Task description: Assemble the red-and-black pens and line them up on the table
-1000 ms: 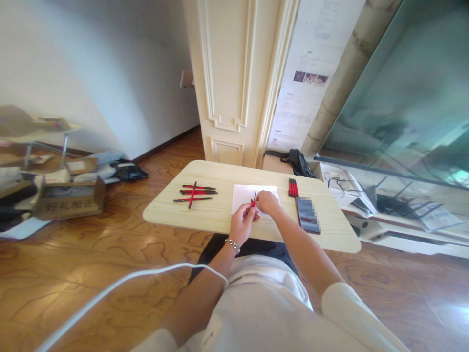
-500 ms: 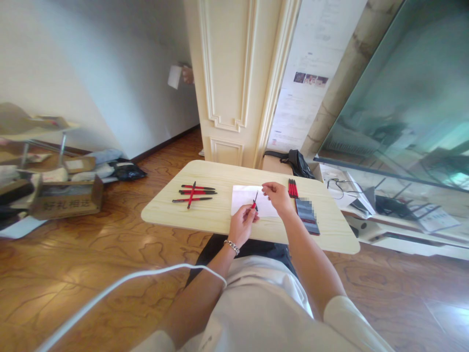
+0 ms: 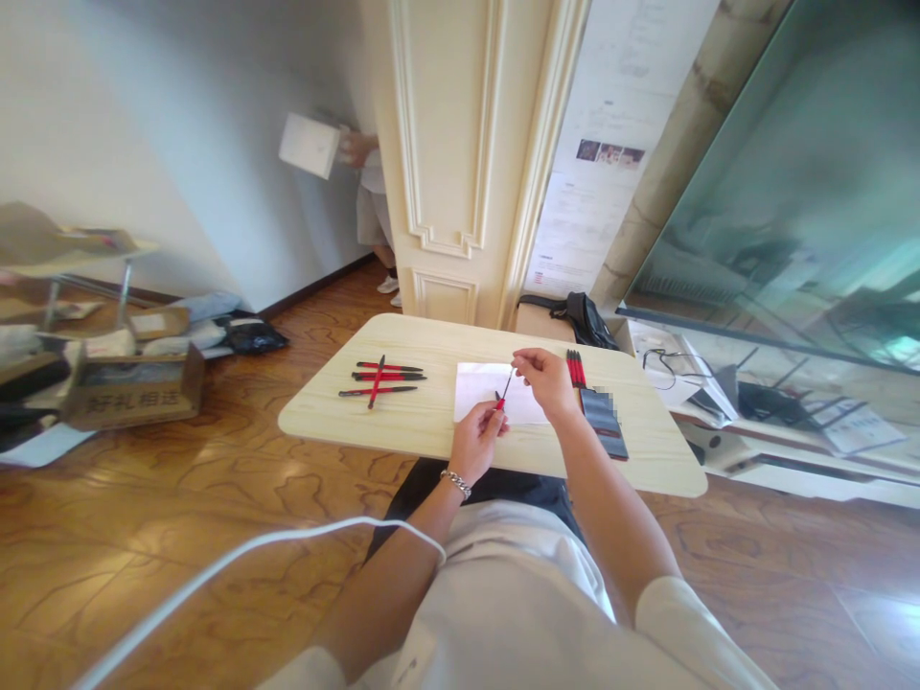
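My left hand (image 3: 477,441), a chain bracelet on its wrist, is closed around the red barrel (image 3: 499,404) of an opened ballpoint pen. A small dark pen part also shows at its fingertips. From the barrel a thin dark refill (image 3: 508,383) rises toward my right hand (image 3: 543,381). The right thumb and forefinger pinch together at the refill's upper end. A white sheet of paper (image 3: 471,383) lies under both hands. Several red and black pens (image 3: 388,378) lie on the left of the table, one crossing the others. More pens (image 3: 575,369) lie side by side to the right.
The light wooden table (image 3: 323,412) has rounded corners. A dark flat device (image 3: 602,422), partly blurred out, lies by my right forearm. A white cable (image 3: 287,537) crosses my left forearm. Behind the panelled pillar (image 3: 452,125) a person holds a white box (image 3: 309,146). Cardboard boxes (image 3: 133,388) lie on the floor.
My right fingertips have come to the refill's upper end, and the refill now leans toward them. The left hand barely moved. The person behind the pillar has come further into view with the white box.
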Motion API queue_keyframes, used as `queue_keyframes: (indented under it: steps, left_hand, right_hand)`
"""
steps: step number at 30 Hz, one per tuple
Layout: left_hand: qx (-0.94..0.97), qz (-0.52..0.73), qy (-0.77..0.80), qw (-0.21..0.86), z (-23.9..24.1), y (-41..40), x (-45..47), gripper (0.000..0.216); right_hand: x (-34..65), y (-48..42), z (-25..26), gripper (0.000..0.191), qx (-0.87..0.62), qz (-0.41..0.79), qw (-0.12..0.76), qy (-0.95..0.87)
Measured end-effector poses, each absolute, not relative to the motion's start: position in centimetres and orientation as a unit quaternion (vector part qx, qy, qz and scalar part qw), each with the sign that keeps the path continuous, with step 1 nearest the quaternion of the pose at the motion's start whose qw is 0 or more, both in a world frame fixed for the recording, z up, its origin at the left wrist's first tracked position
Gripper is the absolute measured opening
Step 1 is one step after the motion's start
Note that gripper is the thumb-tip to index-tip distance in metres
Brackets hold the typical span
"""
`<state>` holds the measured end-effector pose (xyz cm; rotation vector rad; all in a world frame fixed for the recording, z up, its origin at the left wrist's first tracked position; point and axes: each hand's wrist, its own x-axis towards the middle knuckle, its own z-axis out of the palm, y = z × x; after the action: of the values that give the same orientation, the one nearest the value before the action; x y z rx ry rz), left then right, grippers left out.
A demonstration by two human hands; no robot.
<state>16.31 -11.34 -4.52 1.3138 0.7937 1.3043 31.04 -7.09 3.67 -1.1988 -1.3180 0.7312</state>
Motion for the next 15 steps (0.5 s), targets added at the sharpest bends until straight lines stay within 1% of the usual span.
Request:
queue_keyframes:
  steps: [7, 15]
  left_hand:
    - [0.55, 0.546, 0.334, 0.536, -4.63, -11.3, 16.37, 0.041]
    - [0.555, 0.549, 0.336, 0.527, -4.5, -11.38, 16.31, 0.041]
  right_hand:
    - [31.26, -7.15, 4.0, 0.034, -0.518, 0.287, 0.565, -0.574]
    - [31.09, -7.59, 3.72, 0.027, -0.522, 0.278, 0.54, -0.599]
